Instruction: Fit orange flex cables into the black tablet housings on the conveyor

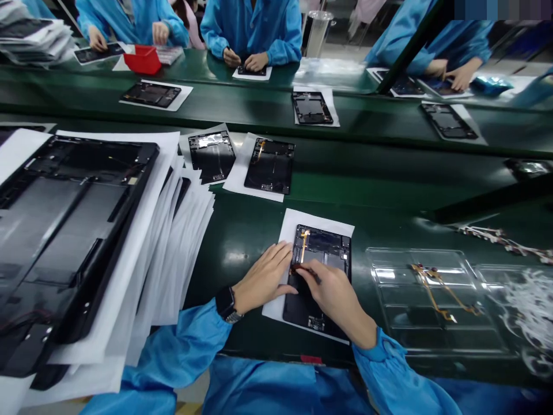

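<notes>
An opened tablet housing (317, 311), black with bare inner parts, lies on a white sheet (276, 305) in front of me. An orange flex cable (304, 246) runs down its upper left part. My left hand (265, 274) lies flat along the housing's left edge, fingers stretched and thumb out over it. Above the housing's middle left, my right hand (332, 291) is closed in a pinch at the cable's lower end. Something small and dark shows at its fingertips; its kind cannot be made out.
At left rises a tall stack of tablet housings (86, 213) between white sheets. To the right are a clear plastic tray (389, 323) with orange flex cables (432, 288) and a heap of white strips (533, 305). More housings (272, 167) lie beyond; co-workers' hands (254, 60) work opposite.
</notes>
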A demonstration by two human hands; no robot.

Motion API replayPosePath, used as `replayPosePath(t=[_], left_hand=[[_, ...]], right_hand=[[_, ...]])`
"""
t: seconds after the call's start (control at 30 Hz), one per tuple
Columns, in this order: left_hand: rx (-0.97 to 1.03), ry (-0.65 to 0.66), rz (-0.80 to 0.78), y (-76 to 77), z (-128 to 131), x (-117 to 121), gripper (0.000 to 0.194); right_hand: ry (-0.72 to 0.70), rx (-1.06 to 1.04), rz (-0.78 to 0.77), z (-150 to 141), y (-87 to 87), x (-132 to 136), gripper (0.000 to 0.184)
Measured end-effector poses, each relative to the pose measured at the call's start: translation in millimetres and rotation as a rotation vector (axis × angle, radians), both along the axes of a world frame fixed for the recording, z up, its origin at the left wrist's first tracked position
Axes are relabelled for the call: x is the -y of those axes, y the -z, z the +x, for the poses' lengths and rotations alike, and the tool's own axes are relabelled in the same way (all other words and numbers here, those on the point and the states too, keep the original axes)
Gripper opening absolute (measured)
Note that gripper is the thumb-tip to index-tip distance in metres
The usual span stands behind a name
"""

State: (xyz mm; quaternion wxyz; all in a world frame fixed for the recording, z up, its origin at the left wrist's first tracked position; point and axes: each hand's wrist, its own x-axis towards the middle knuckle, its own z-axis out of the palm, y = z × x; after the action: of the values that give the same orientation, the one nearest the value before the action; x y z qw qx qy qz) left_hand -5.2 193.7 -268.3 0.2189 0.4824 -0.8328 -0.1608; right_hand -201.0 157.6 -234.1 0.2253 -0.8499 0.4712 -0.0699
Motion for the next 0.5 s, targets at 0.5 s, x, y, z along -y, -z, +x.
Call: replayPosePath(t=[0.5], left_hand=[[-0.058,0.002,0.025,3.1,0,1,0.091]], right_hand=[[-0.206,-0.181,-0.259,14,-4.3,-7,0.016]])
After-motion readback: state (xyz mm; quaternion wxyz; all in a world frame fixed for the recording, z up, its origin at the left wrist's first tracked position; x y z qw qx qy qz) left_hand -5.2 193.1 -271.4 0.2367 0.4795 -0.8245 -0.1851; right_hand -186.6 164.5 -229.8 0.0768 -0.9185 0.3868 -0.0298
